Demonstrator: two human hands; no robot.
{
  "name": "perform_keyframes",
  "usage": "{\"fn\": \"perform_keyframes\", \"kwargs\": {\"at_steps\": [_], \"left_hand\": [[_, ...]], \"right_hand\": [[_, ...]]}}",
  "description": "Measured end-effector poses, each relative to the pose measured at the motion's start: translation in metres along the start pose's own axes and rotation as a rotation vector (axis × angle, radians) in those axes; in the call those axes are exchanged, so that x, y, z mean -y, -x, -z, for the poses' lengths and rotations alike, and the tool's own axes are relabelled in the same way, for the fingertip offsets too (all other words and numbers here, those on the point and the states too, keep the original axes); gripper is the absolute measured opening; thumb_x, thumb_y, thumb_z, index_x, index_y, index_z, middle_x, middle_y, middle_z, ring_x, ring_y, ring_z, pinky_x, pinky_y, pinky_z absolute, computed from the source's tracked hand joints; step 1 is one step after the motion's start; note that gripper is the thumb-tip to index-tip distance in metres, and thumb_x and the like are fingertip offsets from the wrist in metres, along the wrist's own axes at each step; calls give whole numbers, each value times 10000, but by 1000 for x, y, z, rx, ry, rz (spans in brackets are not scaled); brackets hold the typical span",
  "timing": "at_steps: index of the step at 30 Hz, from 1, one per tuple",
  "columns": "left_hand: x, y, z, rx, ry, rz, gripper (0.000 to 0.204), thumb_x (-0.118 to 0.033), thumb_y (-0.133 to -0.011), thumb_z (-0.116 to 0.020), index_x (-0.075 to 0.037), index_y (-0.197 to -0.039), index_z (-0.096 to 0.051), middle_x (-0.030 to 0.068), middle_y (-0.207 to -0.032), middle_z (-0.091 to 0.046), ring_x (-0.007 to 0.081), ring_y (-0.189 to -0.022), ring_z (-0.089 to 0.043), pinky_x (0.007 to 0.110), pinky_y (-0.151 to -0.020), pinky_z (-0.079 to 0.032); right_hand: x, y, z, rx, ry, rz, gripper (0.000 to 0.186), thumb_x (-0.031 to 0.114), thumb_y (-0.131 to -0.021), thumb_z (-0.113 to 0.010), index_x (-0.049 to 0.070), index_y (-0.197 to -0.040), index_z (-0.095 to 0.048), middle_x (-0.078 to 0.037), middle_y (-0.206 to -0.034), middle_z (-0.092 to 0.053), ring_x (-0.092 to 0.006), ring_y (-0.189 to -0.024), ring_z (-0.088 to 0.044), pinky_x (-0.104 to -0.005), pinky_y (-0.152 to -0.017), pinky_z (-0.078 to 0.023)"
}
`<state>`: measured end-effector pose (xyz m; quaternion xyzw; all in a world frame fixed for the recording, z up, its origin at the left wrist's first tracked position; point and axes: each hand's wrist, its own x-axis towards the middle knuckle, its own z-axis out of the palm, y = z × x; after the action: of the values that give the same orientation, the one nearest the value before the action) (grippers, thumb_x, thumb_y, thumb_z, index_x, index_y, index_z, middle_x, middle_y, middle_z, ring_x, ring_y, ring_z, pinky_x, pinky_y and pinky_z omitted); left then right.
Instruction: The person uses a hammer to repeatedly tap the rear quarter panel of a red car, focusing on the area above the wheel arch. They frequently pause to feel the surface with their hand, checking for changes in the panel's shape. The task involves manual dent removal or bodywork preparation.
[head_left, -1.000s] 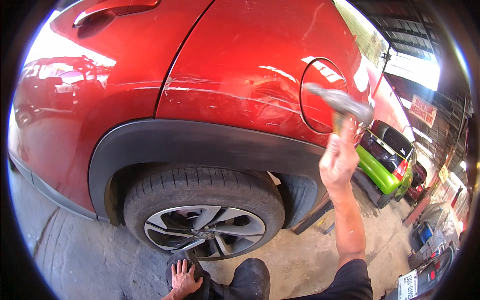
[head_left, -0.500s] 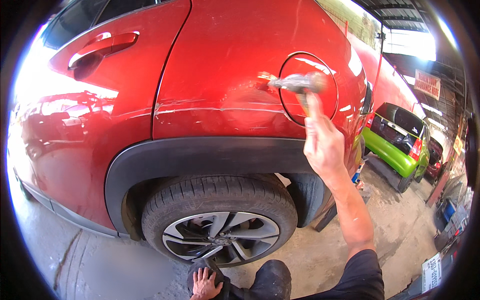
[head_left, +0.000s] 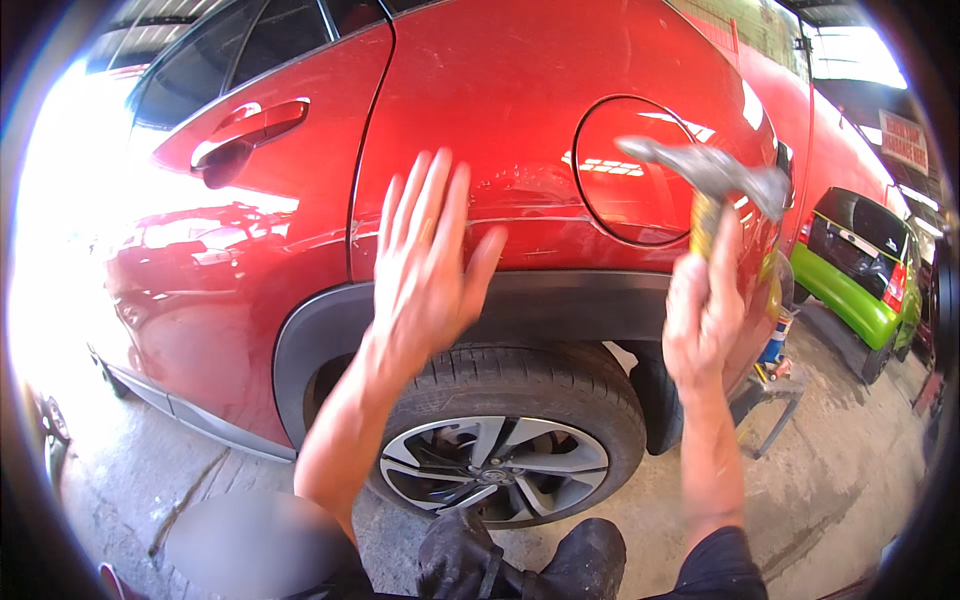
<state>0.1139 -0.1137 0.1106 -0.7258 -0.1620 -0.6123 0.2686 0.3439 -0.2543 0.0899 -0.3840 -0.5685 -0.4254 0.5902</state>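
My right hand (head_left: pixel 705 300) grips the yellow handle of a hammer (head_left: pixel 712 172), its metal head raised in front of the round fuel door (head_left: pixel 625 205). One end of the head is long and tapered, the other blunt. My left hand (head_left: pixel 425 260) is open, fingers stretched upward before the red car's rear side panel (head_left: pixel 510 75). Whether its palm touches the paint, I cannot tell. Scratches and scuffs (head_left: pixel 525 212) run across the panel between that hand and the fuel door, partly hidden by the fingers.
Below the black wheel arch trim (head_left: pixel 560 300) is the rear wheel (head_left: pixel 495 465), just beyond my knees. To its right stands a small low stand (head_left: pixel 775 390) with a blue-and-white can and other items on it. A green car (head_left: pixel 855 270) is parked farther right.
My left hand has risen from my knee to the panel. The hammer, still in my right hand, has shifted right and looks less blurred. The view has shifted left.
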Motion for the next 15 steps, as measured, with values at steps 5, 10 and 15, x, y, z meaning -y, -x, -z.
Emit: {"fn": "perform_keyframes", "kwargs": {"at_steps": [5,10,15], "left_hand": [[2,-59,-54,91,-217,-110,1010,-723,-918,-493,98,-1492,-364,305,-1560,-350,414,-1504,-266,504,-1240,-176],[-12,-18,-56,147,-144,-131,1149,-806,-851,-507,122,-1502,-320,318,-1580,-297,440,-1503,-248,515,-1237,-175],[-15,23,-43,233,-134,-117,1134,-817,-851,-485,96,-1508,-334,295,-1584,-305,447,-1496,-257,538,-1228,-184]], "right_hand": [[29,70,18,-148,-352,-309,562,106,-1081,-394,11,-1599,-196,3,-717,-461,-46,-556,-399,-196,-476,-349],[18,83,24,-85,-412,-480,577,127,-1078,-423,-2,-1596,-203,17,-674,-461,-38,-548,-373,-192,-491,-319],[14,64,18,77,-225,-345,532,59,-1043,-458,-21,-1551,-318,-80,-858,-611,-115,-626,-512,-241,-599,-430]]}}
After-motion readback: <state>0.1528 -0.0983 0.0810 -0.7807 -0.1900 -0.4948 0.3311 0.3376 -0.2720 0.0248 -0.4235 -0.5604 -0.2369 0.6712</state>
